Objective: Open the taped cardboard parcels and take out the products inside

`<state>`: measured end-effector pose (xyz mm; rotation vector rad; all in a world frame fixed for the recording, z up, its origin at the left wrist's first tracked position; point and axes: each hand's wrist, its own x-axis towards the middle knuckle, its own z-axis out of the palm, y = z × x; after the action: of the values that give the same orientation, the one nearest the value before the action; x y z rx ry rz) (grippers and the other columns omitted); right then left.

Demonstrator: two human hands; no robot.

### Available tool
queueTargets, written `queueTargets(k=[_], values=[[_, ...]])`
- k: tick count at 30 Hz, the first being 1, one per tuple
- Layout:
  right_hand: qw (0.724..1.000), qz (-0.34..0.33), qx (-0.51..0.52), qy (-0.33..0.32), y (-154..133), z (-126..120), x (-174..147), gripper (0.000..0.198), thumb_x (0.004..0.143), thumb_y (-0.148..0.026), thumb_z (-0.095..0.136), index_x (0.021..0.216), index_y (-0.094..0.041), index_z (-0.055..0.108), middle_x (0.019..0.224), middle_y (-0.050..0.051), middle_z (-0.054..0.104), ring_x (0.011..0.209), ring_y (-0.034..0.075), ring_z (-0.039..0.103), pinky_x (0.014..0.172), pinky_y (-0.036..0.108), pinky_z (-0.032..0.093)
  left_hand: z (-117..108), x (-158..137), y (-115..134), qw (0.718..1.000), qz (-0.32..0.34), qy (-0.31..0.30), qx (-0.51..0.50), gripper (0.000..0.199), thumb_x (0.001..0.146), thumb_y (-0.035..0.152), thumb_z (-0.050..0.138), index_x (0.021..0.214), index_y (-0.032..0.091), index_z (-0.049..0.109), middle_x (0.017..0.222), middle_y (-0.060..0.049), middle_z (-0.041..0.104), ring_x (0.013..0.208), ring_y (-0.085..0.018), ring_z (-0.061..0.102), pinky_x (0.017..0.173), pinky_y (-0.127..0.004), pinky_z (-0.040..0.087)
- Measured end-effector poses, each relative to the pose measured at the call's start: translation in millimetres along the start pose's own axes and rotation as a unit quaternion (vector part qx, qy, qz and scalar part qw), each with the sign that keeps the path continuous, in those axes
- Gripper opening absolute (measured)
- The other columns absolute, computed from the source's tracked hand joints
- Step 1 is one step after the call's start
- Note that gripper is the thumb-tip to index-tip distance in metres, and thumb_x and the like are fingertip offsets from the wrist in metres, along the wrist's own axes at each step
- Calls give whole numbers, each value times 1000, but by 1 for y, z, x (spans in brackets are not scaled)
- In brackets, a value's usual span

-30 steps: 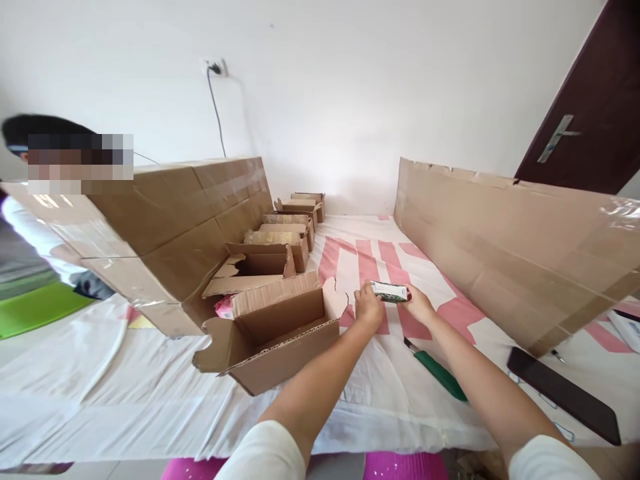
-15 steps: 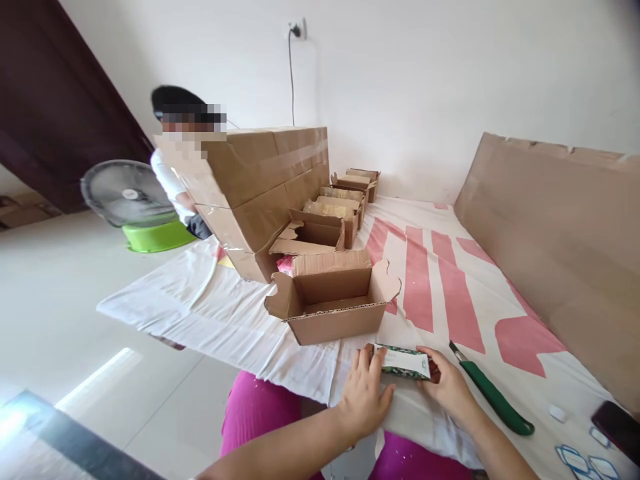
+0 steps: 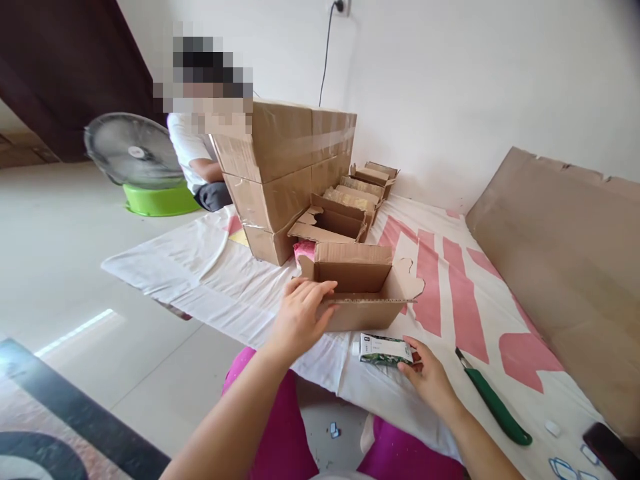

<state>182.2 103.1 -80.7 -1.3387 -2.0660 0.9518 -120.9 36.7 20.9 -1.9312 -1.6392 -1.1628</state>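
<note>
A small green-and-white carton with a white cap lies on the cloth, label side up. My right hand grips its right end between thumb and fingers. Just behind it stands an open cardboard box with its flaps up. My left hand is over the box's left front corner, fingers stretched and thumb apart; whether it presses on the cardboard I cannot tell. To the right of my right hand lies a green-handled cutter knife, blade pointing away from me.
More open boxes stand in a row behind, beside a stack of taped cartons. A person sits beyond the stack near a fan. A large cardboard sheet leans at right; a dark phone lies near the cloth's edge.
My left hand has left the carton and moved left to the box's corner. My right hand keeps hold of the carton, which has shifted slightly left in view. The view has turned left.
</note>
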Motion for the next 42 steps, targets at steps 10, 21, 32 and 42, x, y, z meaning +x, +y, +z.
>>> queueTargets(k=[10, 21, 32, 42], values=[[987, -94, -129, 23, -26, 6, 12, 43, 87, -44, 57, 122, -18, 57, 118, 13, 63, 102, 27, 63, 86, 45, 55, 12, 32, -30, 983, -174, -47, 42, 36, 87, 31, 62, 121, 20, 53, 112, -7, 66, 90, -25, 66, 79, -37, 50], [879, -388, -226, 162, -137, 3, 52, 25, 87, -14, 60, 110, -23, 62, 103, 8, 64, 99, 24, 59, 90, 45, 51, 38, 16, -52, 992, -122, -8, -2, 19, 93, 29, 54, 102, 21, 69, 105, -5, 70, 90, -20, 67, 84, -36, 48], [901, -369, -217, -70, -182, -10, 110, 22, 90, -16, 49, 109, -23, 59, 118, 9, 58, 112, 24, 54, 96, 45, 48, 40, 14, -53, 995, -99, 13, 3, 19, 93, 26, 54, 103, 18, 69, 103, -6, 70, 88, -20, 67, 82, -37, 47], [778, -466, -371, -198, -196, -12, 147, 24, 80, -3, 49, 78, -20, 65, 93, 6, 55, 86, 18, 47, 76, 33, 43, 39, 13, -54, 995, -101, 3, -7, 21, 94, 27, 52, 105, 19, 67, 105, -6, 70, 90, -20, 67, 82, -37, 48]])
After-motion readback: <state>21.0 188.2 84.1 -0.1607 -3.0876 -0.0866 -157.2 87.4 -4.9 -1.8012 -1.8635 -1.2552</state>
